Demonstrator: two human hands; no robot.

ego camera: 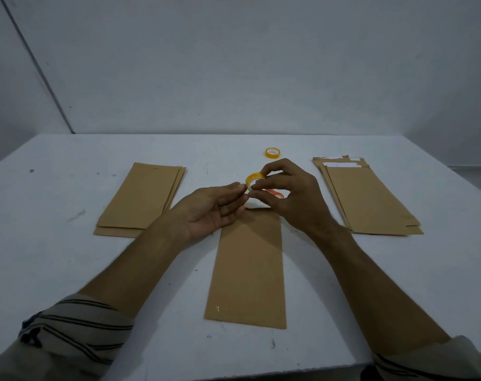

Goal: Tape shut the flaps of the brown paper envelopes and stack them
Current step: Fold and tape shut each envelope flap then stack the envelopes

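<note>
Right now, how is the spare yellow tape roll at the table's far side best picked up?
Probably from above, pinching the spare yellow tape roll across its outer rim: it lies flat, hole up, with nothing touching it.

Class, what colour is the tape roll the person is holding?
The tape roll is yellow, pale inside its core; the head view shows it best.

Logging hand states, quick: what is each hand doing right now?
Left hand: open, fingers fairly straight, fingertips at the tape roll.
Right hand: pinching the tape roll.
</note>
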